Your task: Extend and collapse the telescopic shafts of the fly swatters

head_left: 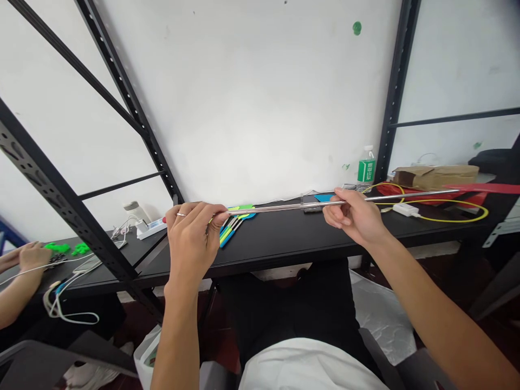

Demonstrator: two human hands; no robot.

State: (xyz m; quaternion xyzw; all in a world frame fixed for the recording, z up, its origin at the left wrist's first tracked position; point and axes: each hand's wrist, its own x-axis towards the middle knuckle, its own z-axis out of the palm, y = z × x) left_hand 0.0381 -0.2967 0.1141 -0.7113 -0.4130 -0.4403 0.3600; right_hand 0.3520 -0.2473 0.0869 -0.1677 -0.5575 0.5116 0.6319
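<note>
Both my hands hold a long thin metal telescopic rod level above a black table. My left hand, wearing a ring, pinches the rod's thinner left end. Further right, my right hand is closed round the thicker section, which runs on to a red piece at the far right. Beneath the rod lie several green, blue and yellow flat pieces on the table.
A green-labelled water bottle, a brown paper bag, a yellow cable and a white adapter sit at the back right. Black shelf uprights frame the desk. At left, another person's hand rests near green parts and a white power strip.
</note>
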